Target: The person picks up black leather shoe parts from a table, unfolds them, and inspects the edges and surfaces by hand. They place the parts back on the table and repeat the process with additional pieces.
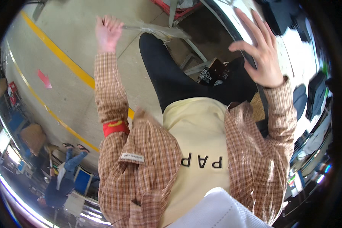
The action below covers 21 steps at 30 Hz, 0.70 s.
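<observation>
Out over the floor on the left, my left hand (109, 32) is closed around one end of a clear, crumpled plastic strip or bag (163, 32). The plastic stretches from my fist to the right, past my dark-trousered knee, and is partly blurred. Fingers spread, my right hand (269, 60) is at the edge of the white table (298, 57) and holds nothing that I can see. Whether its fingertips touch the table surface, I cannot tell.
Dark folded pieces (317, 95) lie along the table on the right. Under it are metal legs (195, 49) and a red crate (178, 10). A yellow line (57, 47) and a red scrap (44, 79) mark the floor. Another person (60, 182) is at the far left.
</observation>
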Each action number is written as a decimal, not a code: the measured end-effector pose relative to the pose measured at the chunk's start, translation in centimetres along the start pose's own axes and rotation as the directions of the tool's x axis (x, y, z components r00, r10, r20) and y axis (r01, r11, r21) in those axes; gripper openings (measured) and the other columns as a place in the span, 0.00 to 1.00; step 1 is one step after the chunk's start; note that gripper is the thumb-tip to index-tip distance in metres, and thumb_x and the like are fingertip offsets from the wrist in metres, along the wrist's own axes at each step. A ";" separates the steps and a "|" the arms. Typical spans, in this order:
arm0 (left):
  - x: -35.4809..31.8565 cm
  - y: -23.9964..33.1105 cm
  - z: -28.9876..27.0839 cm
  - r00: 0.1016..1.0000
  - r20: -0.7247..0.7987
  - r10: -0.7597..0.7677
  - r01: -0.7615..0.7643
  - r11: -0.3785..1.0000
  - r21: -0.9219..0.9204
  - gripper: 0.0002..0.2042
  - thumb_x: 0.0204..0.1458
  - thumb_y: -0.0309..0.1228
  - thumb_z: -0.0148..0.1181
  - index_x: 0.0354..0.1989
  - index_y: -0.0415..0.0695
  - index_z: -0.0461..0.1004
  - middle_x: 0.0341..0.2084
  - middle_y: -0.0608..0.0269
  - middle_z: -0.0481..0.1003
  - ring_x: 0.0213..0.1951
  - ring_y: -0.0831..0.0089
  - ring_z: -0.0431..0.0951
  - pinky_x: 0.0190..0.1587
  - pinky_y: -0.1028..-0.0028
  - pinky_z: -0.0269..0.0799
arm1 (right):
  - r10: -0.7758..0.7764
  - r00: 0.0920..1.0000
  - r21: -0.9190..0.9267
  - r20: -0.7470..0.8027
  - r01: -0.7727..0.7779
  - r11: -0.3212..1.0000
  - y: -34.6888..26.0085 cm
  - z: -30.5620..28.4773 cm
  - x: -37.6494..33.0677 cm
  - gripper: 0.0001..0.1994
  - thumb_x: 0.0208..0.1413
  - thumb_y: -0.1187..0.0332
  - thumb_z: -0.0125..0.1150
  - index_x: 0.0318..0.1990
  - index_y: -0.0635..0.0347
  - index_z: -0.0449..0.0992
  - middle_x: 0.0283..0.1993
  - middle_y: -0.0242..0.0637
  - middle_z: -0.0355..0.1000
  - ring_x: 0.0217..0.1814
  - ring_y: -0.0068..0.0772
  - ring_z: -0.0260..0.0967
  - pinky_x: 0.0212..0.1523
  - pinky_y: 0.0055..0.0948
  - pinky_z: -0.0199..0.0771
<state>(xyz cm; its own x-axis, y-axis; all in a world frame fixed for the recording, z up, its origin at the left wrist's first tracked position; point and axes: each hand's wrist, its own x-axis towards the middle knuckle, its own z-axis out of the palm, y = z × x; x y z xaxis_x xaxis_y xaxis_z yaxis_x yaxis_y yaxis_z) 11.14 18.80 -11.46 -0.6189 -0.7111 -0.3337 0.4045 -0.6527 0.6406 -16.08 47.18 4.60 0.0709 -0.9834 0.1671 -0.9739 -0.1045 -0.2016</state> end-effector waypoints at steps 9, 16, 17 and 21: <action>-4.8 -1.4 12.6 0.856 0.115 -0.503 0.118 0.406 0.906 0.29 0.60 0.54 0.25 0.26 0.42 0.66 0.11 0.77 0.55 0.14 0.85 0.49 0.16 0.81 0.43 | -0.147 0.987 0.189 -0.072 0.158 0.969 1.3 -1.5 -0.6 0.31 0.37 0.77 0.64 0.55 0.47 0.70 0.68 0.39 0.53 0.70 0.47 0.46 0.69 0.46 0.47; -15.8 2.1 25.9 0.419 0.299 -0.857 -0.276 0.194 0.941 0.33 0.60 0.56 0.22 0.19 0.42 0.64 0.14 0.73 0.60 0.17 0.85 0.53 0.21 0.81 0.47 | -0.204 0.967 0.625 -0.154 0.255 0.737 -2.7 -3.2 -0.7 0.19 0.46 0.73 0.63 0.49 0.56 0.71 0.44 0.42 0.70 0.37 0.36 0.70 0.34 0.32 0.73; -16.8 1.8 27.4 0.422 0.304 -0.854 -0.271 0.201 0.941 0.34 0.60 0.56 0.23 0.19 0.41 0.66 0.14 0.72 0.60 0.17 0.85 0.53 0.21 0.81 0.47 | -0.170 0.984 0.612 -0.045 0.162 0.774 -3.0 -3.9 -1.2 0.13 0.47 0.71 0.63 0.43 0.58 0.72 0.37 0.40 0.71 0.34 0.36 0.70 0.32 0.32 0.71; -18.5 0.2 30.8 0.454 0.353 -0.818 -0.402 0.165 0.901 0.32 0.61 0.55 0.30 0.26 0.37 0.72 0.13 0.70 0.64 0.17 0.86 0.58 0.21 0.82 0.50 | -0.081 0.985 0.619 -0.150 0.157 0.769 -2.8 -7.7 -6.8 0.07 0.52 0.67 0.59 0.30 0.61 0.73 0.23 0.36 0.71 0.27 0.33 0.70 0.30 0.32 0.68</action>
<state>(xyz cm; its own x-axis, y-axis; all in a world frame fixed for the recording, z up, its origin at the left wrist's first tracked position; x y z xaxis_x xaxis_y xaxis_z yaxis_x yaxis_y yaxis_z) 1.95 39.92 16.16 -0.8494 0.3035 -0.4318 -0.2908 0.4135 0.8628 -15.49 55.27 11.44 0.1163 -0.9383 0.3255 -0.6046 -0.3269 -0.7264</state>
